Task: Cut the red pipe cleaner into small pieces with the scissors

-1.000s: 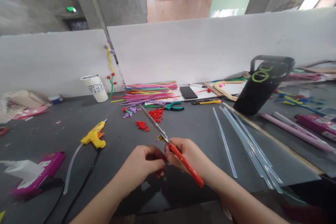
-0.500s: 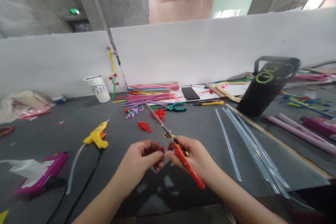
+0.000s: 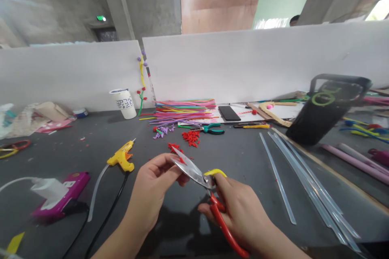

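Note:
My right hand point(image 3: 237, 206) is closed round the red handles of a pair of scissors point(image 3: 194, 172), whose steel blades point up and left. My left hand point(image 3: 154, 182) pinches a tiny red piece right at the blade tips; the piece is too small to name for sure. Both hands hover just above the dark grey table point(image 3: 75, 153), near its front edge. A small heap of red cut bits point(image 3: 191, 137) lies on the table beyond the hands.
A yellow glue gun point(image 3: 121, 158) and a magenta box point(image 3: 65, 192) lie at the left. Clear glue sticks point(image 3: 291, 174) stretch along the right. At the back are a pile of coloured pipe cleaners point(image 3: 182, 109), green pliers point(image 3: 212, 129), a phone point(image 3: 229, 113), a paper cup point(image 3: 125, 103) and a black basket point(image 3: 325, 109).
The scissors swung from pointing far away to lying lower, closer to me. My right hand shifted down onto the handles. My left hand rose to the blade tips. The camera panned left slightly.

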A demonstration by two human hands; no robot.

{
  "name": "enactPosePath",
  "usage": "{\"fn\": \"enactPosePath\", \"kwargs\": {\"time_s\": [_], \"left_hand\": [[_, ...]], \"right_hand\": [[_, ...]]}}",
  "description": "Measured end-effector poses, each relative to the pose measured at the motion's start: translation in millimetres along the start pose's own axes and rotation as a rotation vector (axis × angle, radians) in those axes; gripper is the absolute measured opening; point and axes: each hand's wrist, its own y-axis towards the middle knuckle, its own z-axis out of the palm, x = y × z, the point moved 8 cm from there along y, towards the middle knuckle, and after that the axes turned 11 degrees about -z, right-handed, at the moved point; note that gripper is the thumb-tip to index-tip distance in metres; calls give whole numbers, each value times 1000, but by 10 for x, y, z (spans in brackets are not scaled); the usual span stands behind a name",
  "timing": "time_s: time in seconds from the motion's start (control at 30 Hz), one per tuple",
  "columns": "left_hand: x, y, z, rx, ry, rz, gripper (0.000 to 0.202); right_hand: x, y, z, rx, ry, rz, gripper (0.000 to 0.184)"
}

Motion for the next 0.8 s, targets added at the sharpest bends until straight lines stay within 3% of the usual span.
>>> {"fn": "enactPosePath", "kwargs": {"time_s": [0.23,0.8], "left_hand": [[-27,3,16,23,14,4,6],[9,-8,16,22,-29,-8,6]], "right_hand": [[49,-1,0,2,-29,-32,22],[79,-16,-14,-53,-88,-72,23]]}}
